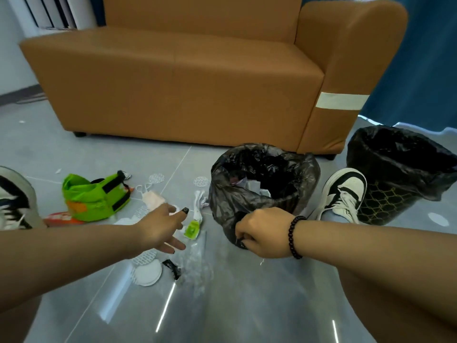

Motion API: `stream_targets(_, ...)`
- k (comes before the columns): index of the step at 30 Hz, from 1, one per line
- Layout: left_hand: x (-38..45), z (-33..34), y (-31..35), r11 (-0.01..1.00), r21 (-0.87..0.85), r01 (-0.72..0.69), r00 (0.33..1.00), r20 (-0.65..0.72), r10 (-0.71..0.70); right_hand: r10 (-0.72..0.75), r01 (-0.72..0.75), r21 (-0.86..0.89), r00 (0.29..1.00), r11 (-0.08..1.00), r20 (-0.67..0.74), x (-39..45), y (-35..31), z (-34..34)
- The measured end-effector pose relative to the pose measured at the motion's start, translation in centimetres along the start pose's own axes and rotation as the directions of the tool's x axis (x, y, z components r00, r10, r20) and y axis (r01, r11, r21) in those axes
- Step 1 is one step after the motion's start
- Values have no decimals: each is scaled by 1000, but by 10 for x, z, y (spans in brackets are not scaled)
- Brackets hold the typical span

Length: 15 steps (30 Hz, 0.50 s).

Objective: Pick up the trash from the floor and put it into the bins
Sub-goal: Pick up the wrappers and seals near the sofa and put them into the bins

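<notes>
the black plastic liner (222, 201) of the near round bin is gripped by the curled right hand (262, 233); the left hand (160, 227) is held spread above a small green packet (191, 229).

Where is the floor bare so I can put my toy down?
Bare floor lies near the camera, between the two forearms. It is crowded between the green bag and the nearer bin, around the left hand.
</notes>
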<state>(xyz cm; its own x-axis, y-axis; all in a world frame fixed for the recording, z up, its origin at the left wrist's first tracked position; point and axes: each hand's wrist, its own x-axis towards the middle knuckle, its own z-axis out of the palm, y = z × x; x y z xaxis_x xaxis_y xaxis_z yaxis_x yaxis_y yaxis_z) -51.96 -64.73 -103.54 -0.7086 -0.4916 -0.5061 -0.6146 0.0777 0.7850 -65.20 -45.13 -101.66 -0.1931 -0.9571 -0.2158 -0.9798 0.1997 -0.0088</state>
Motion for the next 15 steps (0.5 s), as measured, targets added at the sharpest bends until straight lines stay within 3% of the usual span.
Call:
stream_targets(5, -14, -31, -39, 998, 51, 44, 999, 22, -45, -14, 18, -21, 989, 1000, 148, 32, -32, 21)
stream_targets(11, -20, -64, -87, 985, 159, 62, 992, 103, -79, 102, -73, -85, 901, 994, 421, 70, -54, 69)
stream_targets(15, -17, -72, -103, 976, 212, 55, 986, 139, -86, 175, -192, 8, 909, 981, 377, 105, -69, 85)
